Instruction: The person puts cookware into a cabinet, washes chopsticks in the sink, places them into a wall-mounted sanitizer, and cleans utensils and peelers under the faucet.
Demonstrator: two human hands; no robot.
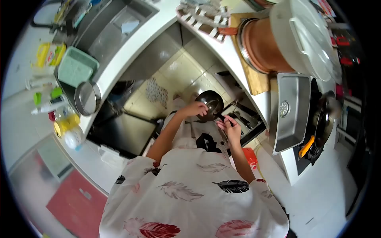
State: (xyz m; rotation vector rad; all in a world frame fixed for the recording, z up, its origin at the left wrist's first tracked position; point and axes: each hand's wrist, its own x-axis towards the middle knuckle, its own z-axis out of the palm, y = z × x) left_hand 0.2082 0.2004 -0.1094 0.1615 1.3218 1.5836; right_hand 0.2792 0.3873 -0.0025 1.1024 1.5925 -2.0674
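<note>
1. Main risk: drop of the dark pan (210, 104), located over the person's lap and feet, just beside the open drawer (249, 126). Cause: light, one-sided support. Right hand (231, 127): fingers mostly closed in a pinch at the handle, palm partly open. Left hand (195, 108): fingers loosely bent over the pan's near side; firm contact, cannot tell.
2. Pan tips or twists about its handle. Cause: bowl weight lies beyond the pinch, should the left fingers slip or lift away.
3. Pan or right wrist knocks the drawer's edge or snags the utensils (245, 119). Cause: little room between them; attention presumably on the pan.
4. Pan surface scuffed. Cause: contact with drawer metal or the tiled floor (174, 73).
5. Minor: fingertips smudge the pan. Cause: left fingers lie against or just above it.
</note>
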